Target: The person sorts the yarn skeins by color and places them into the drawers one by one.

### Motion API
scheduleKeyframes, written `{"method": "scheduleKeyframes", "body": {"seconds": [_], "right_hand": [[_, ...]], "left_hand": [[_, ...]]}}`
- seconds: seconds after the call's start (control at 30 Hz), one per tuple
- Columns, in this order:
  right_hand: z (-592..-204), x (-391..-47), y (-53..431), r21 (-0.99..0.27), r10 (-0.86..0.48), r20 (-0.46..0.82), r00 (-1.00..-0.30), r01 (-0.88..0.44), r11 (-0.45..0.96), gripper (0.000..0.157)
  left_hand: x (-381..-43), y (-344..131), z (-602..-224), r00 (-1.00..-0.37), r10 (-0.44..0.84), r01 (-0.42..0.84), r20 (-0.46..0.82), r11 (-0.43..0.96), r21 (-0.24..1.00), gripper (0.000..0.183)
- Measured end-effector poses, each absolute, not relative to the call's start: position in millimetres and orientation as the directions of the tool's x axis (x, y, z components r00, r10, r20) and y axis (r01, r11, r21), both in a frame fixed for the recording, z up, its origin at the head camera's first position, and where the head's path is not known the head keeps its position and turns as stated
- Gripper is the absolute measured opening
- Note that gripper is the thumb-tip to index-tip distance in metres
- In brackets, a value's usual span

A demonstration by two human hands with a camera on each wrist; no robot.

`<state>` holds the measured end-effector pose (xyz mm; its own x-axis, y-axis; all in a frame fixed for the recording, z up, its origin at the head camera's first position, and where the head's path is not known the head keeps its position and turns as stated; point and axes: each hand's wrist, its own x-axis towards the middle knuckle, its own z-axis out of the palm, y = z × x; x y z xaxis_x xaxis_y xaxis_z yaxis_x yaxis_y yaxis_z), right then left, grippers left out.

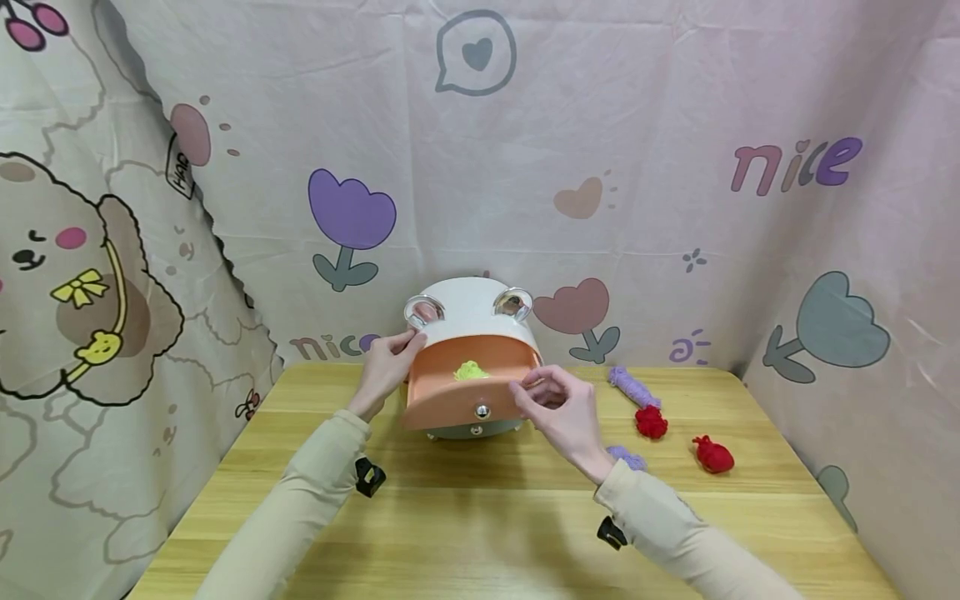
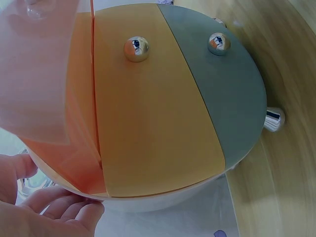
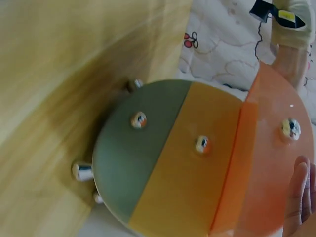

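Observation:
A small rounded storage box [image 1: 465,304] with a white top and silver ears stands on the table. Its orange top drawer [image 1: 442,400] is pulled out, with a yellow-green yarn bundle [image 1: 470,371] inside. My left hand [image 1: 388,367] holds the box's left side just below the ear; in the left wrist view its thumb and bent fingers lie along the rim. At the right end of the drawer front, my right hand [image 1: 561,412] touches the orange panel with extended fingers [image 3: 297,190]. The silver knob [image 1: 482,411] is free of both hands.
Right of the box lie a lavender yarn skein [image 1: 633,387], a red yarn bundle [image 1: 651,422] and another red bundle [image 1: 714,455]. A second lavender piece [image 1: 626,457] is partly behind my right wrist. A printed curtain [image 1: 480,167] hangs behind the wooden table [image 1: 465,533].

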<state>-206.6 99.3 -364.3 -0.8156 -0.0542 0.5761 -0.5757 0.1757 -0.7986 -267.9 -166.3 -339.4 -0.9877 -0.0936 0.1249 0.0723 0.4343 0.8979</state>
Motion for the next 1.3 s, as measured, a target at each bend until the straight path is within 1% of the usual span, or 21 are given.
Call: {"method": "scheduleKeyframes", "body": {"seconds": [0.2, 0.37, 0.53, 0.73, 0.87, 1.03, 1.3], "right_hand": [[-383, -200, 86, -0.796, -0.067, 0.582, -0.81, -0.585, 0.154, 0.013], [-396, -199, 75, -0.765, -0.082, 0.619, -0.781, -0.623, 0.162, 0.016], [-405, -201, 64, -0.751, -0.074, 0.646, -0.76, -0.65, 0.112, 0.017], [-410, -202, 57, -0.71, -0.05, 0.698, -0.715, -0.699, 0.085, 0.016], [-409, -203, 56, -0.696, -0.043, 0.712, -0.701, -0.713, 0.086, 0.016], [-407, -209, 55, -0.7, -0.053, 0.706, -0.707, -0.707, 0.099, 0.015], [-400, -225, 51, -0.737, -0.036, 0.664, -0.747, -0.661, 0.143, 0.014]], "left_hand": [[-268, -166, -339, -0.989, -0.09, 0.062, 0.113, 0.441, 0.895, 0.057], [-268, -167, -338, -0.989, -0.094, 0.058, 0.11, 0.437, 0.898, 0.057], [-267, -167, -338, -0.99, -0.095, 0.057, 0.109, 0.437, 0.898, 0.057], [-268, -167, -338, -0.989, -0.095, 0.059, 0.113, 0.443, 0.894, 0.057], [-268, -167, -338, -0.989, -0.094, 0.06, 0.112, 0.443, 0.894, 0.058], [-267, -167, -339, -0.988, -0.094, 0.067, 0.12, 0.445, 0.893, 0.058], [-267, -167, -338, -0.988, -0.098, 0.063, 0.119, 0.445, 0.893, 0.056]]}}
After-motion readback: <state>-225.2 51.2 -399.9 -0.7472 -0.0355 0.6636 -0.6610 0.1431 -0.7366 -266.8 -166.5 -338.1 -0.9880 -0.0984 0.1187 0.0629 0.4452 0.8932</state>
